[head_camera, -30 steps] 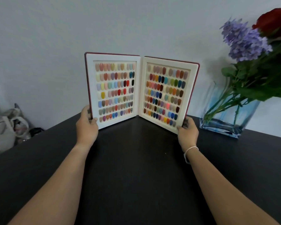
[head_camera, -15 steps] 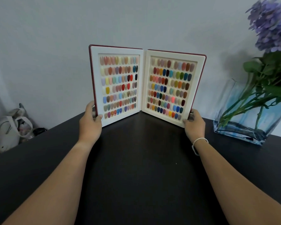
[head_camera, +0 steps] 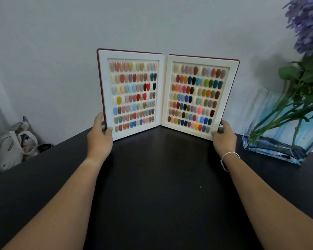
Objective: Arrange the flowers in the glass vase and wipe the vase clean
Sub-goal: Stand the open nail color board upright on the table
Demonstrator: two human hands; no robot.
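The open, red-edged book of coloured nail swatches [head_camera: 167, 94] is sitting further back than before, left hand [head_camera: 100, 139] and right hand [head_camera: 224, 137] gripping its lower corners. The clear blue-tinted glass vase [head_camera: 271, 141] is standing just right, purple-headed flowers [head_camera: 307, 24] already inside (wiping apparently still pending).

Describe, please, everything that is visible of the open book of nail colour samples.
The open red-edged book of nail colour samples stands upright on the dark table, near the grey wall, its two white-framed panels spread in a shallow V toward the camera. Each panel holds rows of small oval nail tips in many colours. The left hand grips the lower outer edge of the left panel, and the right hand grips that of the right panel.
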